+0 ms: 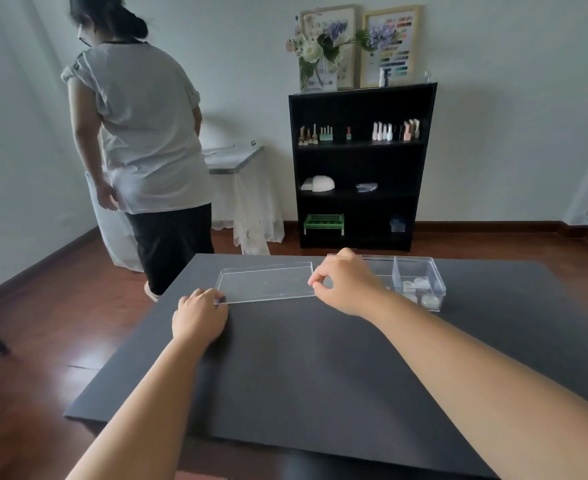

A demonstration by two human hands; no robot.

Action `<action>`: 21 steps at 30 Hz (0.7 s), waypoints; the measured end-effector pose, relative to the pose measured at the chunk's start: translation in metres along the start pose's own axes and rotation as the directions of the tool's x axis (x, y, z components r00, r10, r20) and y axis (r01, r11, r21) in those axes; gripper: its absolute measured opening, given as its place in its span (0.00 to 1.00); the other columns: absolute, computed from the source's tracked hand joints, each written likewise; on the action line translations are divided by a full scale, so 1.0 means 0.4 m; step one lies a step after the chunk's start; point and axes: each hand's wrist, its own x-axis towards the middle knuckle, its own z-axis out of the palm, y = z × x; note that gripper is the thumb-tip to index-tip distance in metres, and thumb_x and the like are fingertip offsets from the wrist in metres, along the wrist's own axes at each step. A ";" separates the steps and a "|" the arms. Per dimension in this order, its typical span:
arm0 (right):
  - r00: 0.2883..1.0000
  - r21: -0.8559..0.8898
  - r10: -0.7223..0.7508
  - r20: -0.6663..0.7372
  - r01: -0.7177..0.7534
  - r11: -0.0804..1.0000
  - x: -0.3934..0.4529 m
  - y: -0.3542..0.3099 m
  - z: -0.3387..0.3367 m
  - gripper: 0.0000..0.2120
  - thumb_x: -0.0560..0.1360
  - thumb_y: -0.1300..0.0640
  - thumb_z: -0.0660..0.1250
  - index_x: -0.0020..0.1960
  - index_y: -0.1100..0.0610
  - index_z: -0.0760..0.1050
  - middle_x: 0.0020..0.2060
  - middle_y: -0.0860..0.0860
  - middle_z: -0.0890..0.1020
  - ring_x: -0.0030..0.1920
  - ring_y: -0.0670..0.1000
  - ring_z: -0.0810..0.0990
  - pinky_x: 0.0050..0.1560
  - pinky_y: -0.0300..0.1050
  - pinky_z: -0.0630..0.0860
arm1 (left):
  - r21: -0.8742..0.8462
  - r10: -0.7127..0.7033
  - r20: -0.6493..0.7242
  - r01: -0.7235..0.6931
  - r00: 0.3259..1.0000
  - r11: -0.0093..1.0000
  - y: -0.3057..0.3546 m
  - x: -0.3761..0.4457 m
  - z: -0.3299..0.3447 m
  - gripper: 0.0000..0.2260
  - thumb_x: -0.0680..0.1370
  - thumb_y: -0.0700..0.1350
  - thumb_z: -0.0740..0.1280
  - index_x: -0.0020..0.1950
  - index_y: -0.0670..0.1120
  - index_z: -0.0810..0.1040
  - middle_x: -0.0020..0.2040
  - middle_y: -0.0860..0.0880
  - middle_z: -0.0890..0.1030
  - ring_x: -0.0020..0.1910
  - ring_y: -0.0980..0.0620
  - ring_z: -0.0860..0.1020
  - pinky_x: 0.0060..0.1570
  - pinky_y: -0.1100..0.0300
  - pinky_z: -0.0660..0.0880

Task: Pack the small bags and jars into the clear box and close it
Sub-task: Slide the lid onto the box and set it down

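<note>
Clear lid (266,282) pinched at both short ends by left hand (199,315), right hand (346,284); long axis left-right; clear box (419,284) just beside right hand.

A person in a white top (147,133) is standing beyond the dark table (303,368), while nail polish bottles (358,133) are lining a black bookshelf (360,168) topped with flowers (317,50).

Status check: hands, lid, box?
Left hand and right hand pinching opposite ends of the clear lid, flat on the table. Clear box open, items inside. Path clear.
</note>
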 end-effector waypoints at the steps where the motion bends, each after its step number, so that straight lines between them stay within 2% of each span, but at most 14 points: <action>1: 0.999 0.004 -0.029 0.013 0.029 1.000 -0.007 -0.007 0.011 0.09 0.75 0.56 0.64 0.48 0.51 0.83 0.44 0.47 0.82 0.50 0.49 0.69 0.51 0.51 0.73 | -0.009 0.016 -0.028 -0.017 0.999 1.000 -0.012 -0.014 -0.007 0.11 0.76 0.48 0.62 0.55 0.54 0.80 0.57 0.48 0.78 0.58 0.42 0.71 0.51 0.52 0.71; 3: 0.996 -0.011 -0.078 0.047 0.079 0.997 -0.021 -0.022 0.035 0.10 0.75 0.58 0.64 0.50 0.53 0.84 0.45 0.48 0.82 0.48 0.48 0.68 0.52 0.50 0.73 | -0.026 0.055 -0.080 -0.057 0.995 0.998 -0.035 -0.043 -0.022 0.09 0.76 0.48 0.63 0.52 0.52 0.81 0.52 0.48 0.79 0.55 0.42 0.73 0.48 0.53 0.73; 5: 0.990 -0.030 -0.110 0.094 0.113 0.993 -0.037 -0.034 0.063 0.13 0.75 0.60 0.63 0.55 0.54 0.82 0.49 0.50 0.81 0.50 0.49 0.71 0.51 0.45 0.71 | -0.047 0.084 -0.133 -0.091 0.988 0.995 -0.058 -0.073 -0.033 0.07 0.77 0.48 0.64 0.49 0.50 0.81 0.47 0.48 0.79 0.52 0.43 0.74 0.44 0.54 0.73; 7: 0.986 -0.044 -0.105 0.131 0.111 0.993 -0.056 -0.039 0.094 0.17 0.76 0.59 0.62 0.64 0.54 0.77 0.54 0.51 0.78 0.52 0.51 0.74 0.47 0.40 0.67 | -0.062 0.107 -0.172 -0.120 0.979 0.991 -0.083 -0.105 -0.036 0.05 0.78 0.48 0.64 0.47 0.50 0.80 0.43 0.50 0.77 0.50 0.44 0.74 0.42 0.54 0.71; 10: 0.986 -0.057 -0.048 0.163 0.058 0.997 -0.085 -0.039 0.129 0.24 0.77 0.56 0.61 0.72 0.53 0.66 0.63 0.49 0.71 0.50 0.50 0.74 0.45 0.42 0.69 | -0.094 0.151 -0.172 -0.169 0.974 0.981 -0.124 -0.149 -0.043 0.02 0.77 0.48 0.66 0.45 0.52 0.77 0.42 0.52 0.74 0.49 0.45 0.74 0.43 0.54 0.70; 14: 0.987 -0.036 0.014 0.157 -0.008 0.999 -0.116 -0.031 0.154 0.25 0.77 0.55 0.59 0.73 0.51 0.62 0.65 0.48 0.66 0.54 0.51 0.72 0.49 0.44 0.71 | -0.224 0.251 -0.115 -0.271 0.961 0.936 -0.173 -0.193 -0.055 0.08 0.76 0.48 0.69 0.42 0.60 0.74 0.49 0.57 0.75 0.49 0.50 0.75 0.47 0.52 0.72; 17: 0.994 0.050 0.057 0.098 -0.063 0.997 -0.134 -0.021 0.164 0.23 0.76 0.55 0.60 0.71 0.50 0.65 0.63 0.47 0.67 0.50 0.48 0.72 0.49 0.43 0.72 | -0.394 0.330 -0.137 -0.357 0.934 0.847 -0.187 -0.218 -0.063 0.11 0.76 0.43 0.71 0.42 0.60 0.77 0.57 0.60 0.75 0.57 0.60 0.74 0.53 0.54 0.70; 19: 0.996 0.115 0.071 0.057 -0.077 0.990 -0.146 -0.014 0.165 0.20 0.76 0.54 0.63 0.68 0.49 0.67 0.62 0.47 0.68 0.47 0.45 0.70 0.47 0.40 0.70 | -0.514 0.332 -0.129 -0.349 0.935 0.783 -0.185 -0.227 -0.069 0.12 0.76 0.40 0.70 0.43 0.59 0.78 0.61 0.58 0.74 0.62 0.60 0.71 0.55 0.53 0.69; 21: 0.996 0.185 0.086 0.014 -0.087 0.979 -0.159 -0.007 0.159 0.17 0.76 0.54 0.65 0.65 0.49 0.70 0.60 0.46 0.69 0.49 0.44 0.71 0.48 0.38 0.68 | -0.683 0.295 -0.064 -0.257 0.953 0.683 -0.164 -0.236 -0.075 0.10 0.76 0.39 0.69 0.43 0.55 0.80 0.63 0.57 0.74 0.64 0.58 0.72 0.58 0.54 0.69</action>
